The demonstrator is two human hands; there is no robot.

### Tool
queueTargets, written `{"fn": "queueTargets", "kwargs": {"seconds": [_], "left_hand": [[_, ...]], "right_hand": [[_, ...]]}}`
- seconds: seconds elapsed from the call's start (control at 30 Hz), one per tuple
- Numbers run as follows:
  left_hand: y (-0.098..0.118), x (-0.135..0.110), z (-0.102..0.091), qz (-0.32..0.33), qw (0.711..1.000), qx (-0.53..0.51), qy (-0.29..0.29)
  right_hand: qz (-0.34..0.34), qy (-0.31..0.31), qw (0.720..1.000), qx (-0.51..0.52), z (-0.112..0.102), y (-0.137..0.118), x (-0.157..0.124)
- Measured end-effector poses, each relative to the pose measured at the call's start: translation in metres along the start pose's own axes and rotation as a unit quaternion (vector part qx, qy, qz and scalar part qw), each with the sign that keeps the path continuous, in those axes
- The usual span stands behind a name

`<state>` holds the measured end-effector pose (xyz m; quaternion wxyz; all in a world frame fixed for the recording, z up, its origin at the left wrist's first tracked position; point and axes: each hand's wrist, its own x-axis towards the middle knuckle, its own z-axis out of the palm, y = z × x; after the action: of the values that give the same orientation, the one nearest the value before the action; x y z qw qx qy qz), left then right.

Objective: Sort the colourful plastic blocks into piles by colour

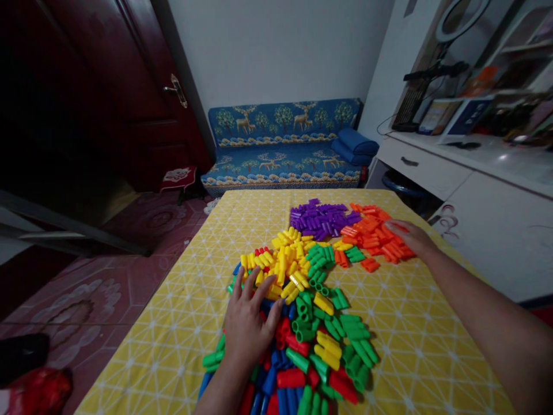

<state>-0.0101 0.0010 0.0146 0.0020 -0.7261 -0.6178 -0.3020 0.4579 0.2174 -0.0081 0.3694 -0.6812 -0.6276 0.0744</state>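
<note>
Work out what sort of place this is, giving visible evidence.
Probably a living room in a home: there is a deer-patterned sofa, a dark red door with a handle, and a yellow tablecloth.

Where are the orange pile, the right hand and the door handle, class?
Orange pile (375,229): head view, middle of the heap.
Right hand (411,236): head view, back of the hand.
Door handle (178,90): head view, its metal plate.
</note>
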Motion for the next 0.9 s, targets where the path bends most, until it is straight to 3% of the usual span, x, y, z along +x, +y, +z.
{"fn": "queueTargets", "kwargs": {"seconds": [0.1, 0.2, 0.47, 0.67, 0.9], "left_hand": [[0.000, 0.000, 0.000, -0.001, 1.000, 0.002, 0.002], [0.000, 0.000, 0.000, 0.002, 1.000, 0.000, 0.007], [0.001, 0.000, -0.001, 0.002, 1.000, -0.016, 0.013], [-0.002, -0.003, 0.001, -0.028, 0.996, -0.070, 0.037], [-0.011, -0.006, 0.006, -0.043, 0.986, -0.139, 0.077]], "right_hand": [[-0.032, -0.061, 0.998, 0.016, 0.010, -0.015, -0.021], [-0.067, -0.077, 0.995, -0.005, 0.017, -0.042, -0.052], [-0.098, -0.101, 0.986, -0.087, 0.035, -0.152, -0.133], [-0.104, -0.159, 0.981, 0.045, 0.050, -0.224, -0.160], [-0.134, -0.236, 0.949, 0.160, 0.060, -0.268, -0.193]]}}
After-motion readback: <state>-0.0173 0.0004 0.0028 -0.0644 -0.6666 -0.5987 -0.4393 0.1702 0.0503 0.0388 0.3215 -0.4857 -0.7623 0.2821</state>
